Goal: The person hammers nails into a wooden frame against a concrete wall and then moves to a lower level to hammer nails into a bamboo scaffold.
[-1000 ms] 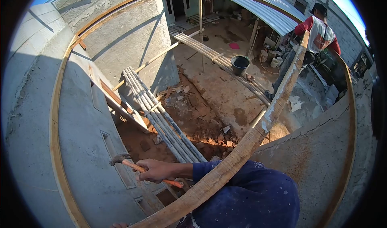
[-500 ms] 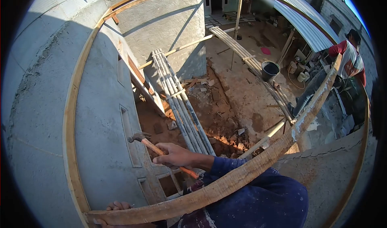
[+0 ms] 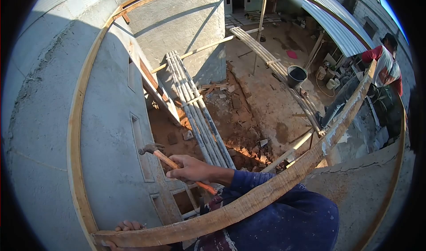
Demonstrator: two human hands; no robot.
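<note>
My right hand (image 3: 191, 168) is closed around the orange handle of a claw hammer (image 3: 165, 159), its metal head pointing up and left, clear of the timber. At the lower left, my left hand (image 3: 126, 228) grips the end of a long wooden beam (image 3: 248, 202), fingers on the far side and part of the hand under it. A small thin thing shows by its fingertips, too small to name. That beam crosses in front of my dark blue sleeve and runs up to the right. Its left end meets another wooden strip (image 3: 76, 162) lying along the grey wall.
Below lie bamboo scaffold poles (image 3: 195, 111) and a second bamboo walkway (image 3: 270, 58) with a black bucket (image 3: 297, 76). A co-worker (image 3: 386, 67) is at the far right, near the beam's other end. Rubble covers the ground beneath a corrugated roof (image 3: 339, 22).
The view has shifted very slightly, so the surroundings sit a little further left. Both hands keep their holds, and the hammer has barely moved.
</note>
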